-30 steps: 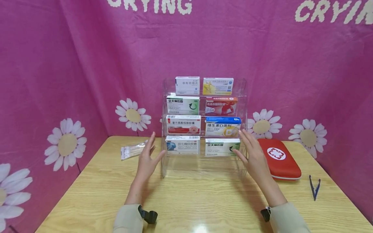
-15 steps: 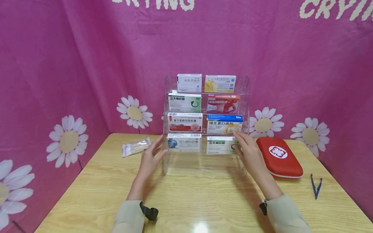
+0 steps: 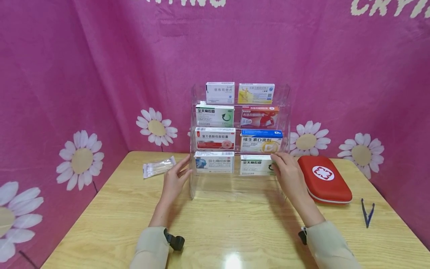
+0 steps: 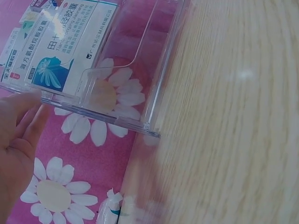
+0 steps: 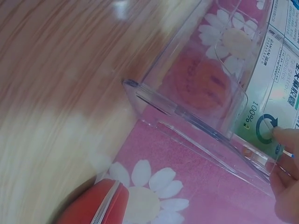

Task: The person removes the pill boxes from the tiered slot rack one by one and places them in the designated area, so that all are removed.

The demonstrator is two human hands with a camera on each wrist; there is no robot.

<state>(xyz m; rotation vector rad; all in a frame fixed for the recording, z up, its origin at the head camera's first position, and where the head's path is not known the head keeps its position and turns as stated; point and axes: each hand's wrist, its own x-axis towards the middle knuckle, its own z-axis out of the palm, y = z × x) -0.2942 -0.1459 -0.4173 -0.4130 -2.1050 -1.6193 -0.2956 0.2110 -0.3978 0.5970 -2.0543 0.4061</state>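
A clear tiered display rack (image 3: 235, 190) stands on the table, holding medicine boxes in two columns. My right hand (image 3: 290, 177) pinches the right end of the bottom-row green-and-white medicine box (image 3: 252, 166); in the right wrist view the thumb (image 5: 285, 138) lies on its green printed face. The box still sits in its tier. My left hand (image 3: 174, 181) touches the rack's left side with fairly straight fingers, beside the bottom-left blue-and-white box (image 3: 215, 163). In the left wrist view, fingertips (image 4: 37, 99) meet the rack's side edge.
Right of the rack lies a red zip case (image 3: 330, 183) with a white cross emblem, and beyond it blue tweezers (image 3: 367, 213). A packet of cotton swabs (image 3: 158, 168) lies to the left. A pink flowered curtain (image 3: 100, 74) hangs behind the wooden table (image 3: 215, 231).
Both hands have closed in on the rack. The right fingers have drawn together at the bottom-right box, and the left hand has reached the rack's side. The head view has tilted down slightly.
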